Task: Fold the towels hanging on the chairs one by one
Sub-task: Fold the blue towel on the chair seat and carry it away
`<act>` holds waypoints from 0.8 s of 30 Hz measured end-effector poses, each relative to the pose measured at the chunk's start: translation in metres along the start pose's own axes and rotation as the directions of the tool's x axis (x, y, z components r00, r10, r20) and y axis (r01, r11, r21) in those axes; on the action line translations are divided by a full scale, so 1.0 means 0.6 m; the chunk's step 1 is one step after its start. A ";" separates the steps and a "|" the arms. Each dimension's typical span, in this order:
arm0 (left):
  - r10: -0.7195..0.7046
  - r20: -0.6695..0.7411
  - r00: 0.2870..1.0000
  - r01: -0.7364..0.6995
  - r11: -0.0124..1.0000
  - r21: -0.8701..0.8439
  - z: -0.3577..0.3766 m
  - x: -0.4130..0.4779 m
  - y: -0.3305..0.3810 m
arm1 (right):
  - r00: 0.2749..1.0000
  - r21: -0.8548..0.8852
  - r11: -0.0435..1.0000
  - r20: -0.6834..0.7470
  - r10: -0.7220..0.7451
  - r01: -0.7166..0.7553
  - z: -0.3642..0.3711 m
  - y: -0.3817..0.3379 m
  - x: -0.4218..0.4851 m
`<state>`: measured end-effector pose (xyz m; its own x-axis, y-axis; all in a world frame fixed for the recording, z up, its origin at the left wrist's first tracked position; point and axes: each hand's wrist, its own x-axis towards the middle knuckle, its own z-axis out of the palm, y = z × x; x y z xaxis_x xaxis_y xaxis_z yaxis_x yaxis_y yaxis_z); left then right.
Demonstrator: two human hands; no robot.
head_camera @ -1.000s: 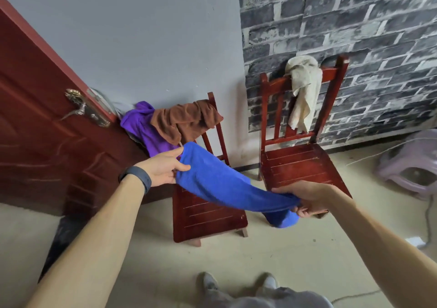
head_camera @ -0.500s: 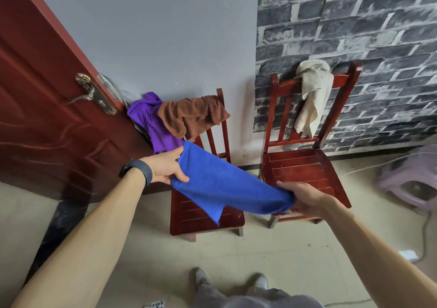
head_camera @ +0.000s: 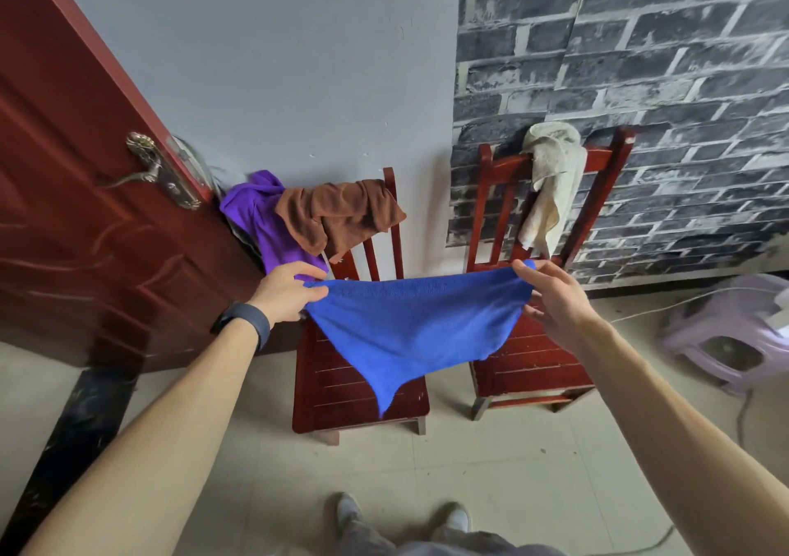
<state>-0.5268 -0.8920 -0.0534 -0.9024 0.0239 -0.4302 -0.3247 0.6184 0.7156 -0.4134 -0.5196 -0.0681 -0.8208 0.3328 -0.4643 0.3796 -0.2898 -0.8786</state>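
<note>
Left hand (head_camera: pixel 285 295) and right hand (head_camera: pixel 548 295) each pinch a top corner of the blue towel (head_camera: pixel 416 325), stretched between them above two chairs (head_camera: pixel 358 389). Brown towel (head_camera: pixel 339 216) and purple towel (head_camera: pixel 260 222) hang on left chair, cream towel (head_camera: pixel 550 179) on right.

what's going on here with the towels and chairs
A person holds a blue towel stretched out in the air in front of two wooden chairs. The left hand pinches one top corner and the right hand the other. Its lower part hangs to a point, not yet folded. A purple towel and a brown towel hang on the left chair, and a cream towel on the right chair.
</note>
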 end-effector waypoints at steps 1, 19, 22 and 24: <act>0.025 -0.011 1.000 -0.025 0.998 -0.051 0.000 -0.001 0.003 | 0.999 -0.030 0.999 -0.032 -0.042 0.041 0.003 -0.007 0.000; 0.303 -0.263 0.916 -0.234 0.936 0.265 -0.030 -0.040 0.024 | 0.927 -0.374 0.869 -0.055 -0.370 0.324 0.049 -0.062 -0.001; 0.273 -0.354 0.894 -0.230 0.960 0.160 -0.041 -0.044 0.024 | 0.897 -0.477 0.803 -0.064 -0.437 0.357 0.058 -0.067 -0.003; 0.247 -0.394 0.885 -0.232 0.969 0.087 -0.050 -0.045 0.023 | 0.882 -0.504 0.784 -0.085 -0.463 0.363 0.063 -0.067 0.000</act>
<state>-0.5152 -0.9077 -0.0154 -0.9907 -0.1351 0.0131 -0.0805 0.6622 0.7450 -0.4444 -0.5418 -0.0286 -0.8635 0.5041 -0.0118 0.2147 0.3463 -0.9132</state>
